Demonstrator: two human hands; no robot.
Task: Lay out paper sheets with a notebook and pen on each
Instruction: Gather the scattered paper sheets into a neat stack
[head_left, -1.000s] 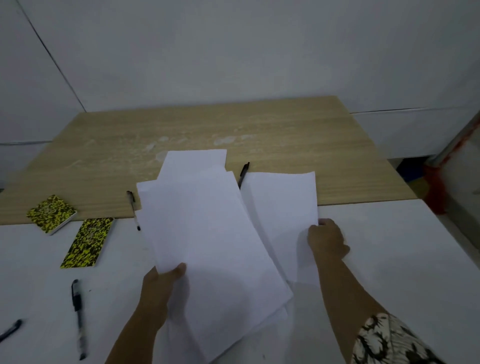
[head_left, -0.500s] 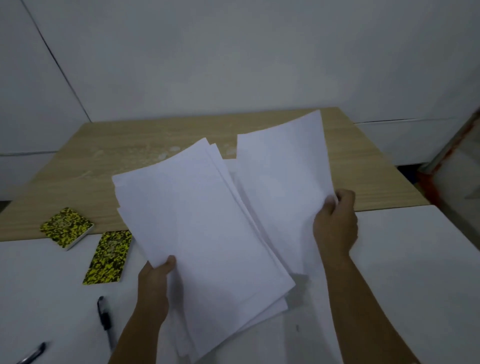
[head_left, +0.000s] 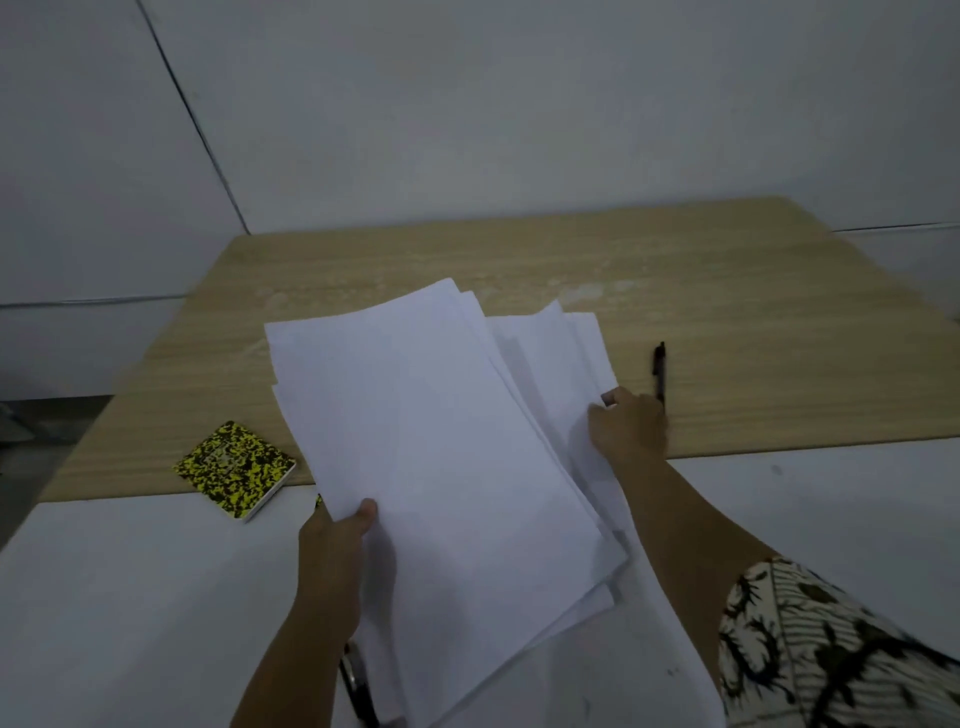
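My left hand (head_left: 337, 535) grips the near-left edge of a stack of white paper sheets (head_left: 441, 457), held above the table. My right hand (head_left: 628, 426) pinches the right edge of the sheets lying beneath the top ones (head_left: 561, 353). A yellow-and-black speckled notebook (head_left: 236, 467) lies on the table to the left, at the seam between the wooden and white surfaces. A sliver of a second notebook (head_left: 318, 500) peeks out from under the papers. One black pen (head_left: 660, 374) lies on the wood just beyond my right hand. Another pen (head_left: 356, 680) shows partly beneath my left forearm.
The wooden tabletop (head_left: 727, 312) stretches to a white wall behind. A white surface (head_left: 130, 597) covers the near part, on both sides of my arms. A patterned sleeve (head_left: 810, 649) is at the lower right.
My right hand lowered the sheet it had lifted and brought it back against the stack. The view has shifted left, so the pen on the wood now shows at the right.
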